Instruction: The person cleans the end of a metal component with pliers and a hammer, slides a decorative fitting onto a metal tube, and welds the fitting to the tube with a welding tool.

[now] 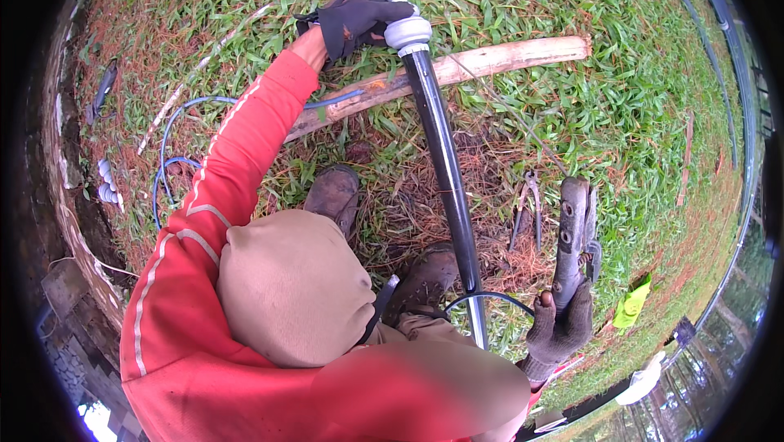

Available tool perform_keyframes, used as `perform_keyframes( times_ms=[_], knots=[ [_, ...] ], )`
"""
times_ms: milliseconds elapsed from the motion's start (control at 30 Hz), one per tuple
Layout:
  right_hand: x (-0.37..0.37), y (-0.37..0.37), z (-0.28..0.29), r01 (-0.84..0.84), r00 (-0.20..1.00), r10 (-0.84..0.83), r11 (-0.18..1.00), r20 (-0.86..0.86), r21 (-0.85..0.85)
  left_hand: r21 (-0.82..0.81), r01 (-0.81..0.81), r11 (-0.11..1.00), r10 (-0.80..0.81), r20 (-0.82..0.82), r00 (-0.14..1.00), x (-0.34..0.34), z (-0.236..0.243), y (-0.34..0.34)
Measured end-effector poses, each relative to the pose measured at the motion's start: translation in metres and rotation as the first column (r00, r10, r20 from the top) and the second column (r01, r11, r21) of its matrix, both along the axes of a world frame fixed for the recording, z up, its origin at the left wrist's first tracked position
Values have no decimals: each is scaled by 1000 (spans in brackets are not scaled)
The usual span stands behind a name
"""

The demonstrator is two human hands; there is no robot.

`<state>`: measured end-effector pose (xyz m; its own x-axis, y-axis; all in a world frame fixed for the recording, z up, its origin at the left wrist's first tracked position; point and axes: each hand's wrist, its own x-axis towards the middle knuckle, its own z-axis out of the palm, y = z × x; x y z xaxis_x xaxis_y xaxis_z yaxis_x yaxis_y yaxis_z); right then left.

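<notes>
A long black post (442,152) with a white ball-and-ring finial (407,33) slants across the grass in front of me. My left hand (359,24), in a dark worn glove, is closed around the finial near its top. My right hand (561,329), in a dark knitted glove, grips a grey, worn welding electrode holder (572,229) with holes along its side. From its tip a thin welding rod (516,122) runs up and left, over a wooden log and toward the finial end of the post. A dark cable (494,296) curves over the post toward my right hand.
The wooden log (506,60) lies under the post's upper part. Pliers (527,209) rest between post and holder. A blue cable (167,144) loops at left beside a light stick (196,74). My boots (333,197) are near the post; a yellow-green item (632,303) lies right.
</notes>
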<state>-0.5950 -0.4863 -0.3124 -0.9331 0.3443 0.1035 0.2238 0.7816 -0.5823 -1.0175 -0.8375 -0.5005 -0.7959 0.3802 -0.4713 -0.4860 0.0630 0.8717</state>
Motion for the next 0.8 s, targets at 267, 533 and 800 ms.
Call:
perform_keyframes(
  times_ms=[267,533,800],
  knots=[
    [0,-2,-2,4,1000,-5,1000,-23,-26,-48,45,998,-47,-39,998,-5,-6,-6],
    [-1,-2,1,-7,1000,8,999,11,-46,-48,29,998,-30,-22,999,-3,-1,-5],
    [4,-2,-1,7,999,-3,995,38,-102,-7,26,1000,-26,-12,1000,-3,-3,-6]
  ],
)
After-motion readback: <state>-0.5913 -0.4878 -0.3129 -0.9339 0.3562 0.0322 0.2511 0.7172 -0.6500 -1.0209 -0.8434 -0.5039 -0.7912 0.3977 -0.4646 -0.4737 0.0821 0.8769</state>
